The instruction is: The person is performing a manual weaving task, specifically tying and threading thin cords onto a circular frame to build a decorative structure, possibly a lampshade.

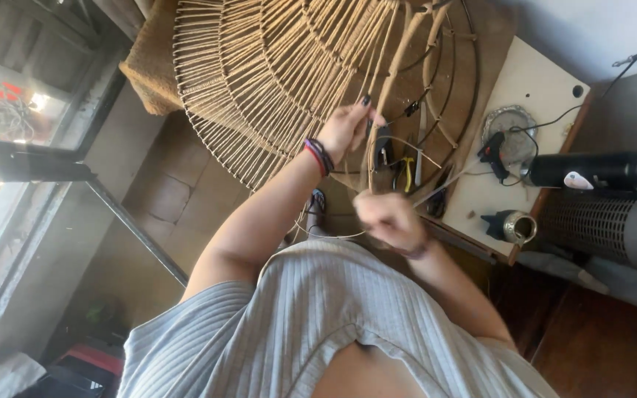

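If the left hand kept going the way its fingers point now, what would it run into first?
Most likely the woven cord frame. The left hand already grips one of its wrapped ribs, fingers aimed up and right, so more wrapped ribs lie just ahead. Depth is hard to judge from this head view.

Frame up top, left hand on its lower edge. Right hand just below, pinching cord. Pliers between hands. Counter to the right, glue gun on it; heater further right.

single head view, steeply downward and close, over chest and forearms
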